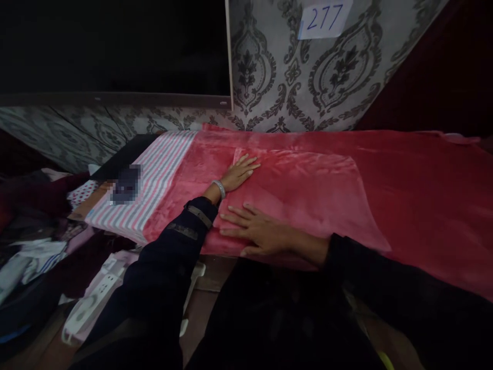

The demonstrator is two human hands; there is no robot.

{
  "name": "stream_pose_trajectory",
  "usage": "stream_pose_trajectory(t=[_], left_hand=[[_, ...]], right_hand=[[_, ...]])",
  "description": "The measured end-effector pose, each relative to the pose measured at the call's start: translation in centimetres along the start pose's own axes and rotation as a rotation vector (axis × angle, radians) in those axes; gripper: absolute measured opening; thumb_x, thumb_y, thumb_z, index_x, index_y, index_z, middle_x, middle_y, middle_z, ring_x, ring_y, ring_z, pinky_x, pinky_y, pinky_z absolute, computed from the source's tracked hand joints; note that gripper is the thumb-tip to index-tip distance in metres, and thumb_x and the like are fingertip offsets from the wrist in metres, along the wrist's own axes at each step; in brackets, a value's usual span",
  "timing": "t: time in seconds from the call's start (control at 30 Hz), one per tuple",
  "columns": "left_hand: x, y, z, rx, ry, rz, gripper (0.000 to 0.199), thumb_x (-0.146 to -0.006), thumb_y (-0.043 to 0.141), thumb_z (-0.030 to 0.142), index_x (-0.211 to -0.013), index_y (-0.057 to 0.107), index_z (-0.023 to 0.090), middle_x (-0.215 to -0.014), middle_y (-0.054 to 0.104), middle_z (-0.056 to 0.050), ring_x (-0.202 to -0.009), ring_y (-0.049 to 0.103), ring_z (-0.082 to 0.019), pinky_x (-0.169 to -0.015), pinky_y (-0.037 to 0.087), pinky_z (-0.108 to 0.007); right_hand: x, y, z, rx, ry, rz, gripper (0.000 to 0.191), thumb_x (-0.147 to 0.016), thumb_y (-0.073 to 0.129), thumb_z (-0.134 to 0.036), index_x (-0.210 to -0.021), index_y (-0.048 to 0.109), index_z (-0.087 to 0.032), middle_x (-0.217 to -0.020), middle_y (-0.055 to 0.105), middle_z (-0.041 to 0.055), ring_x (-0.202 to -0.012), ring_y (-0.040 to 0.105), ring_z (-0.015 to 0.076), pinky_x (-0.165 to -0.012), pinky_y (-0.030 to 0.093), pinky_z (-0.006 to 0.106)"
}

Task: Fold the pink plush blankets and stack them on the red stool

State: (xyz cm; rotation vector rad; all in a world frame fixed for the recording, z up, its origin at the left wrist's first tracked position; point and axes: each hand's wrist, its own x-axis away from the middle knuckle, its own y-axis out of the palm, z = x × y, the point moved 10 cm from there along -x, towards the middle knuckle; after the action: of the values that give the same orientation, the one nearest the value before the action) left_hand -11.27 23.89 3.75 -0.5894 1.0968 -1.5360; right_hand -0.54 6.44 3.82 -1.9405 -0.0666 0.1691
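A pink-red plush cloth [316, 195], folded into a rough rectangle, lies flat on a larger red plush cover [416, 190]. My left hand [239, 173], with a light band at the wrist, rests palm down near the cloth's far left corner, fingers spread. Closer to me, my right hand [262, 231] lies flat at the near left part of the same cloth, its fingers stretched to the left. Neither hand grips anything. Both palms and the cloth beneath them are hidden.
Left of the red cover is a striped cloth [165, 164] with a blurred dark object [127, 185] on it. A power strip [92, 303] lies below, beside piled clothes [38, 257]. A large screen [115, 46] and a paper marked 277 [325, 19] are at the wall.
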Motion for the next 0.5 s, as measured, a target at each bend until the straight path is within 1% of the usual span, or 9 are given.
stream_pose_trajectory(t=[0.07, 0.13, 0.2, 0.23, 0.3, 0.37, 0.43, 0.5], left_hand=[[0.0, -0.2, 0.4, -0.036, -0.012, -0.013, 0.055, -0.106, 0.027, 0.044, -0.154, 0.047, 0.026, -0.170, 0.030, -0.005, -0.160, 0.009, -0.026, -0.127, 0.014, -0.059], [0.0, -0.6, 0.7, -0.085, -0.033, -0.040, 0.055, -0.106, 0.026, 0.043, -0.155, 0.045, 0.025, -0.170, 0.029, -0.007, -0.160, 0.009, -0.028, -0.126, 0.014, -0.063], [-0.1, -1.2, 1.1, -0.130, -0.062, -0.076, 0.055, -0.106, 0.027, 0.043, -0.157, 0.042, 0.027, -0.171, 0.026, -0.006, -0.160, 0.008, -0.030, -0.124, 0.011, -0.067], [0.1, -1.5, 1.2, -0.146, -0.081, -0.093, 0.055, -0.106, 0.027, 0.044, -0.157, 0.041, 0.028, -0.172, 0.025, -0.005, -0.160, 0.008, -0.031, -0.124, 0.010, -0.069], [0.9, -2.4, 1.5, -0.164, -0.119, -0.114, 0.057, -0.106, 0.028, 0.048, -0.157, 0.041, 0.028, -0.172, 0.023, -0.005, -0.160, 0.008, -0.033, -0.123, 0.010, -0.071], [2.9, -3.2, 2.3, -0.171, -0.133, -0.101, 0.060, -0.105, 0.028, 0.053, -0.156, 0.043, 0.026, -0.172, 0.024, -0.006, -0.160, 0.010, -0.033, -0.124, 0.011, -0.069], [6.1, -3.6, 3.9, -0.171, -0.110, -0.054, 0.065, -0.103, 0.029, 0.060, -0.157, 0.042, 0.026, -0.171, 0.025, -0.006, -0.160, 0.013, -0.032, -0.126, 0.012, -0.064], [9.9, -3.2, 5.7, -0.166, -0.082, 0.006, 0.074, -0.099, 0.034, 0.069, -0.160, 0.035, 0.027, -0.173, 0.021, -0.006, -0.159, 0.015, -0.031, -0.128, 0.015, -0.058]], right_hand=[[0.7, 0.6, -1.9, -0.021, -0.011, 0.005, 0.072, -0.098, 0.060, -0.057, -0.161, 0.036, -0.030, -0.171, 0.023, 0.0071, -0.159, 0.007, 0.0276, -0.127, 0.005, 0.058], [2.0, 0.8, -3.7, -0.059, -0.015, 0.024, 0.071, -0.101, 0.057, -0.056, -0.162, 0.034, -0.027, -0.170, 0.027, 0.0075, -0.159, 0.010, 0.0230, -0.129, 0.007, 0.052], [4.1, 0.1, -4.6, -0.085, 0.022, 0.083, 0.069, -0.103, 0.054, -0.052, -0.163, 0.031, -0.026, -0.169, 0.028, 0.0089, -0.158, 0.015, 0.0213, -0.129, 0.014, 0.049], [5.6, -0.6, -4.6, -0.080, 0.064, 0.136, 0.066, -0.104, 0.052, -0.048, -0.163, 0.031, -0.026, -0.169, 0.028, 0.0089, -0.158, 0.018, 0.0218, -0.129, 0.017, 0.049], [9.8, -2.5, -3.4, -0.024, 0.203, 0.283, 0.059, -0.106, 0.048, -0.038, -0.162, 0.032, -0.031, -0.168, 0.030, 0.0080, -0.157, 0.022, 0.0248, -0.127, 0.022, 0.054], [15.4, -4.4, -1.4, 0.074, 0.386, 0.459, 0.058, -0.106, 0.044, -0.032, -0.162, 0.032, -0.035, -0.166, 0.035, 0.0069, -0.155, 0.027, 0.0285, -0.124, 0.025, 0.061], [21.5, -5.6, 0.3, 0.174, 0.554, 0.612, 0.062, -0.104, 0.047, -0.036, -0.163, 0.029, -0.037, -0.166, 0.036, 0.0066, -0.154, 0.029, 0.0323, -0.122, 0.028, 0.065], [26.5, -5.5, 1.6, 0.244, 0.677, 0.690, 0.066, -0.103, 0.050, -0.041, -0.164, 0.026, -0.037, -0.166, 0.035, 0.0066, -0.154, 0.029, 0.0346, -0.121, 0.028, 0.066]])
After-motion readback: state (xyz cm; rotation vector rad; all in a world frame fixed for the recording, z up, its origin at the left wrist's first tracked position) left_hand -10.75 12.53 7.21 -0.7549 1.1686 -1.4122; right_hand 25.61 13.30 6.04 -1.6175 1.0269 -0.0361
